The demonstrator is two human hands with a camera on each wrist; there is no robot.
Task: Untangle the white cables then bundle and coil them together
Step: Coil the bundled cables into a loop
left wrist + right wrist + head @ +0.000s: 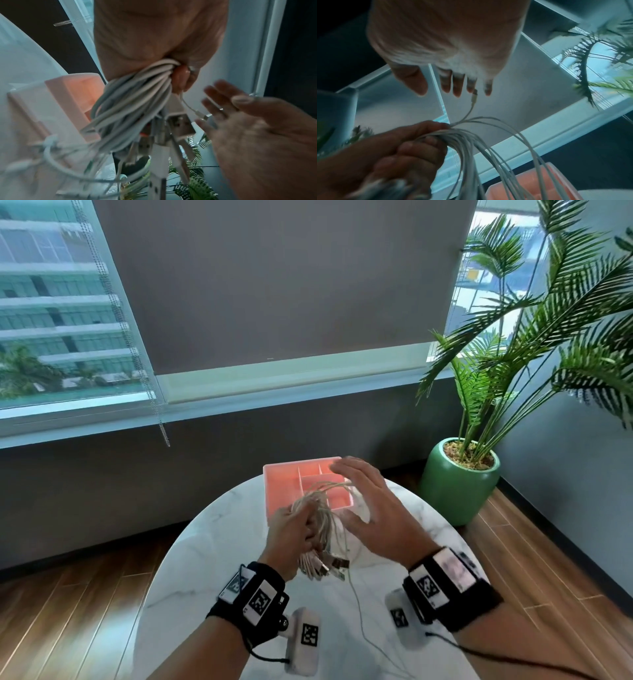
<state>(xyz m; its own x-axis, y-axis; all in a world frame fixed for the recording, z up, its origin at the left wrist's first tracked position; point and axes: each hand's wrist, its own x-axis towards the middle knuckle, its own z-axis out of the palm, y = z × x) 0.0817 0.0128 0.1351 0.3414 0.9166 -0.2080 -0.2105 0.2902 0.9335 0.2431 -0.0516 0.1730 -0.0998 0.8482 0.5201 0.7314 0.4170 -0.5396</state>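
My left hand [294, 534] grips a gathered bundle of white cables [322, 501] above the marble table, fingers curled round the strands [137, 102]. Several USB plug ends [323, 568] hang below the fist. The cable loops [488, 148] arc out past the fist toward the pink tray. My right hand [368, 508] hovers just right of the bundle with its fingers spread and straight, holding nothing. One thin cable end with a small connector [474, 97] sticks up near the right hand's fingertips [457, 92].
A pink compartment tray [284, 486] sits at the far side of the round white marble table [212, 559]. A single thin cable [358, 611] trails down over the tabletop toward me. A potted palm in a green pot [459, 484] stands on the floor at right.
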